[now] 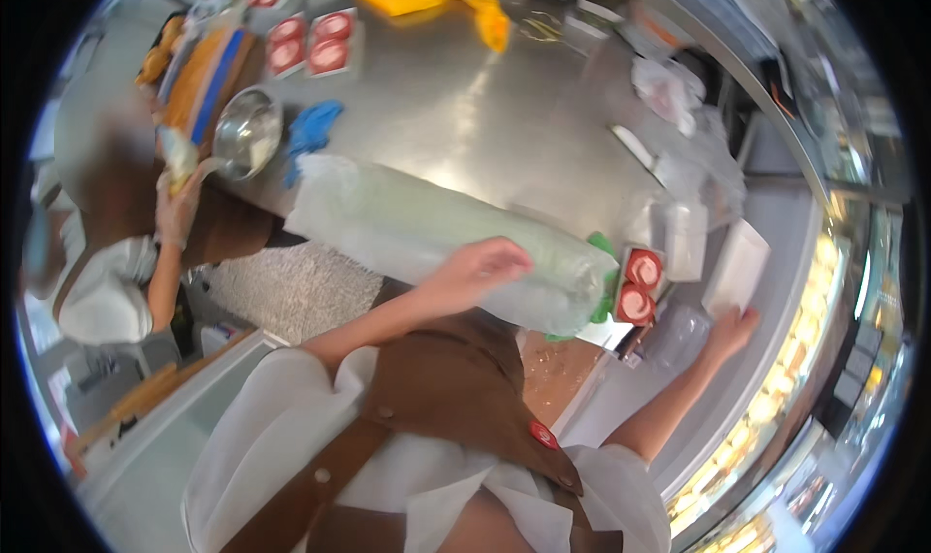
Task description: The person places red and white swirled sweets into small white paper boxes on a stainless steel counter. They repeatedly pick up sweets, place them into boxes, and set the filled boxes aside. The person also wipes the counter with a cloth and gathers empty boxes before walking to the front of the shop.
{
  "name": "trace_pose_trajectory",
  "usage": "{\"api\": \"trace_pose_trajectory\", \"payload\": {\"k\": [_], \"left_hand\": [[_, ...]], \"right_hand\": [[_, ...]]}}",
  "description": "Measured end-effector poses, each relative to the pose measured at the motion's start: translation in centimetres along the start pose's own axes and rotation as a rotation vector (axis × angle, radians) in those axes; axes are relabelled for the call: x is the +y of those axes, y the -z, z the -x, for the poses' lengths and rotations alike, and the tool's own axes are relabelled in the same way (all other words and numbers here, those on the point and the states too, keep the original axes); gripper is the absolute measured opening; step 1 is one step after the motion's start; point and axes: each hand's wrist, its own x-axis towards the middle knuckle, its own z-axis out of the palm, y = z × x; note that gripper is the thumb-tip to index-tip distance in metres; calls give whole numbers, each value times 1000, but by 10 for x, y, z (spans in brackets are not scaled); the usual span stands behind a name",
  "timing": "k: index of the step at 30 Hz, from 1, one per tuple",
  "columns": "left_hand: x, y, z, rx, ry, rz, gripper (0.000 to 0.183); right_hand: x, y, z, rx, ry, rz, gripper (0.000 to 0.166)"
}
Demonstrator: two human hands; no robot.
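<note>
My left hand (pixel 494 262) is blurred, fingers loosely curled, above the near side of a long clear plastic package (pixel 451 215) with pale greenish contents. Nothing shows in its fingers; whether it touches the plastic is unclear. The package lies slantwise along the near edge of the steel worktable (pixel 465 109). Over to the right, my right hand (pixel 731 335) grips the lower end of a white rectangular tray (pixel 738 265). Another white tray (pixel 686 241) lies just beside it. Close to the package's right end stands a tray of two round red-and-pink food portions (pixel 638 286).
At left a co-worker's gloved hand (pixel 177 204) holds a piping bag (pixel 178 156) near a steel bowl (pixel 247 132). A blue glove or cloth (pixel 313 127), trays of red rounds (pixel 331 42) and a yellow bag (pixel 436 0) are on the table. Crumpled plastic bags (pixel 673 91) lie right.
</note>
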Motion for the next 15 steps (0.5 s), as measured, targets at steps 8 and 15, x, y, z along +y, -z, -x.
{"api": "trace_pose_trajectory", "payload": {"k": [8,15], "left_hand": [[15,6,3,25,-54,352,51],[9,89,74,628,220,311,46]], "right_hand": [[-229,-21,187,-745,2,-760,7],[-266,-39,207,-909,88,-684,16]]}}
